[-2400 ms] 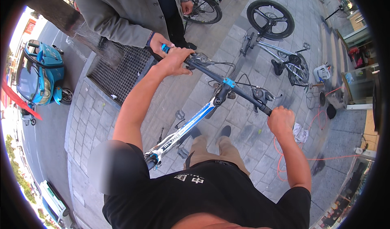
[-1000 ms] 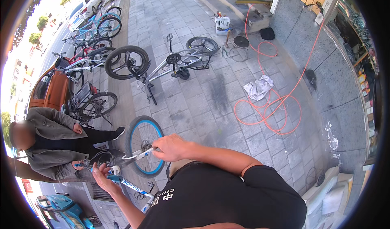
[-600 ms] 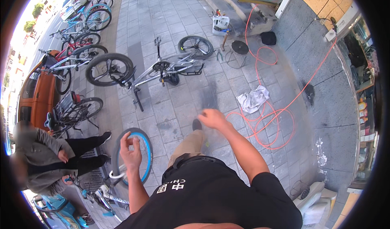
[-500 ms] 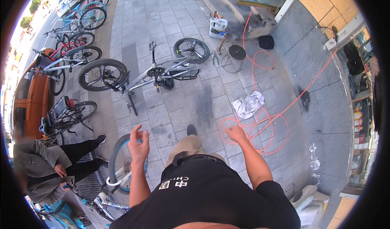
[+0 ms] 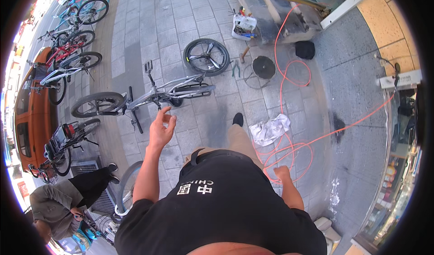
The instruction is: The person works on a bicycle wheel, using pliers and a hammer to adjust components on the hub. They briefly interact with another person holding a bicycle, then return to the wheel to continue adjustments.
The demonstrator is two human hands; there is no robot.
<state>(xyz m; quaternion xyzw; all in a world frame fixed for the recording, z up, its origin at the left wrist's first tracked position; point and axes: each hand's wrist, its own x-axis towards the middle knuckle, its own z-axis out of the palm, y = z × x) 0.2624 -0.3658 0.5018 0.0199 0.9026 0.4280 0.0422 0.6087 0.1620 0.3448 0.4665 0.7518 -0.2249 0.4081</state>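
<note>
Left hand (image 5: pixel 162 128), bare, grip apart, hangs this side of the silver bike (image 5: pixel 156 93), laid on the paving (image 5: pixel 144 19) likely for steadiness; right hand (image 5: pixel 282 172), by the hose (image 5: pixel 334 132) right of the bike, its grip I can't read

Left of centre, the lying bicycle's frame (image 5: pixel 181 82) looks like smooth silver metal with a soft sheen, its thick tyre (image 5: pixel 80 113) matt black rubber. The paving slabs (image 5: pixel 181 17) are dull, slightly rough stone. Right of centre are a crumpled, matt cloth (image 5: pixel 270 129) and a smooth, plastic-looking orange hose (image 5: pixel 335 132). Higher up, the tub (image 5: pixel 244 25) seems white plastic, the hammer's handle (image 5: pixel 244 52) wood. At lower centre, the T-shirt (image 5: pixel 226 200) is matt black fabric.
</note>
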